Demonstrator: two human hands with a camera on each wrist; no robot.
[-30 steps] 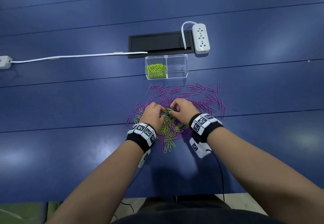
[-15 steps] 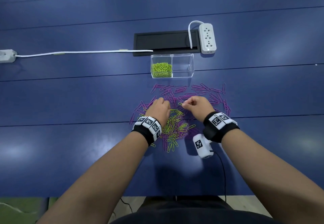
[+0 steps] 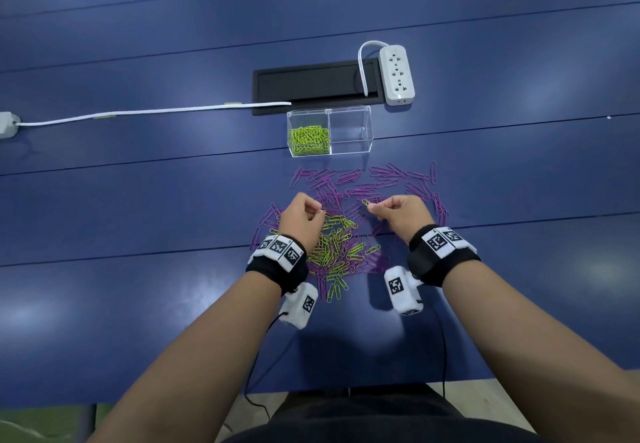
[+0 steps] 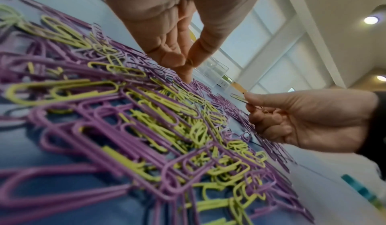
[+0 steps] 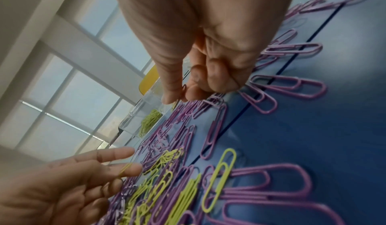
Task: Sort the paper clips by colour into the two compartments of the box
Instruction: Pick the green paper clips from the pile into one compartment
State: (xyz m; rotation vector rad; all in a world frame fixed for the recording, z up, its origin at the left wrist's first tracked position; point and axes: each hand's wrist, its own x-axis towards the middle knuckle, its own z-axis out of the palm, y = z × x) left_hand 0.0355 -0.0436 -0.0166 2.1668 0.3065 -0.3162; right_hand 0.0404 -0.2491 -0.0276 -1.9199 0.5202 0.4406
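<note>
Paper clips (image 3: 341, 231), thin looped wire coated in green or purple, lie heaped on the table (image 3: 138, 217) between the wrists, greens bunched at the middle, purples fanned out toward 12 and 2 o'clock. The box (image 3: 349, 130), clear hard plastic with straight walls, stands at 12 o'clock of the heap, well apart from it, with a strip of bare blue table between. Its left compartment holds a pile of green clips; its right one looks bare. Behind the box a black slot (image 3: 311, 85) is set into the table, with a white power strip (image 3: 396, 73) at its right end and a white cable (image 3: 138, 115) running off to 9 o'clock.

The right hand (image 3: 403, 215) is curled, thumb and forefinger pinching one green clip (image 3: 366, 203) above the purples. The left hand (image 3: 301, 219) is loosely curled over the heap's left edge; a green clip (image 5: 125, 169) lies against its fingers, but whether they grip it cannot be told.

Compared with half a second ago, the hands have drawn apart, and the right hand's clip sits farther from the left hand.
</note>
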